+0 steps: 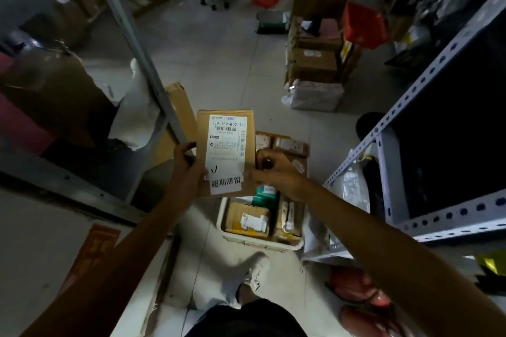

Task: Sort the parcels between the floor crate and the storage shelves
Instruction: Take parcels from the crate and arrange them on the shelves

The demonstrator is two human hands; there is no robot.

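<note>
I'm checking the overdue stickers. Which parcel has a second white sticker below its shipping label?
The flat brown parcel held in both hands, left hand and right hand; crate parcels show shipping labels only.

A person stands over a white floor crate (227,238) packed with cardboard parcels. Both hands hold 1 flat brown parcel (216,131) upright above the crate. The left hand (186,164) grips its left edge; the right hand (271,169) pinches a white sticker (226,182) with printed characters at the foot of the shipping label (227,139). Grey metal shelves (427,85) stand at the right, and another shelf upright (131,35) rises at the left. A white shoe (257,271) rests on the tiled floor (224,63) just beside the crate. Stacked boxes (315,60) sit farther back.
</note>
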